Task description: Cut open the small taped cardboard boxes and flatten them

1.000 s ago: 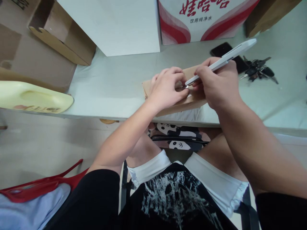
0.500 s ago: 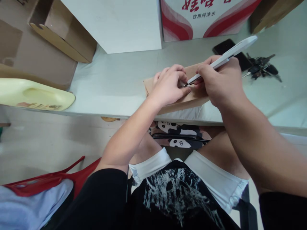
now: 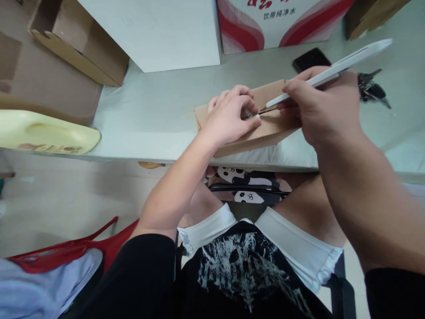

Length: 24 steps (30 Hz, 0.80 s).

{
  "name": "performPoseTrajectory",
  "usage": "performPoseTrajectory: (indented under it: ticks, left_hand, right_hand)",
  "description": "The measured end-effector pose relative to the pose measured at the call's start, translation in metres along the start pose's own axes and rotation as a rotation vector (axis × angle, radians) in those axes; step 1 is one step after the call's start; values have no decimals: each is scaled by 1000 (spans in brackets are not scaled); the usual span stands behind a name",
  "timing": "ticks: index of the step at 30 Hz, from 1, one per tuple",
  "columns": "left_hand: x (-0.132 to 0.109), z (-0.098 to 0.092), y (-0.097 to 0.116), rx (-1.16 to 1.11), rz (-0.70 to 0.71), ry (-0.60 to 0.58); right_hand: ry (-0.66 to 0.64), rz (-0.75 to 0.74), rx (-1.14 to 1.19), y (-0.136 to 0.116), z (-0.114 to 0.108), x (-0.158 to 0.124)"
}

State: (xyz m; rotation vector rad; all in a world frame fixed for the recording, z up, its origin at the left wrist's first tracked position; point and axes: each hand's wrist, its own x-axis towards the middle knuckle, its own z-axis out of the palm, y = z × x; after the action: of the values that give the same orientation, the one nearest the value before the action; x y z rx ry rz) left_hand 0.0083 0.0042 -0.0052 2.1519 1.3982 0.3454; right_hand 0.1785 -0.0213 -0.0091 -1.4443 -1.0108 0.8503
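Note:
A tan cardboard box [image 3: 265, 126] lies near the table's front edge, beneath both hands. My left hand [image 3: 229, 115] rests on its top, fingers curled and thumb pressed in around a small clear piece [image 3: 249, 115], mostly hidden. In my right hand [image 3: 327, 104] is a white pen [image 3: 352, 60], held slanted with its far end up to the right. Its narrow tip points toward my left thumb. Between the hands runs a thin dark strip or rod, too small to make out. The right-hand fingers are closed around the pen's lower part.
Behind stand a white box [image 3: 159, 35] and a red-and-white water carton [image 3: 275, 26]. A black phone [image 3: 310, 60] and a bunch of keys [image 3: 373, 88] lie beyond my right hand. Leftward are open cardboard boxes [image 3: 83, 48] and a pale yellow bottle [image 3: 49, 133] at the edge.
My right hand has moved right and slightly away with the pen, drawing its tip back from my left fingers. The left hand stays on the box. The view has shifted slightly.

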Motion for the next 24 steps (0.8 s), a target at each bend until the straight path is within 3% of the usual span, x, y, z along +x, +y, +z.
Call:
performPoseTrajectory:
  ticks: [4,12,24]
  left_hand:
    - [0,0,0,-9,-4,0]
    - [0,-1,0,-17,-9,-11]
    - [0,-1,0,-14,-13,-22]
  right_hand:
    - [-128,-134,-193,-7,6,-3]
    - [-97,-165,-225,4,10,0]
    - [-137,-201,-253,-3,13,3]
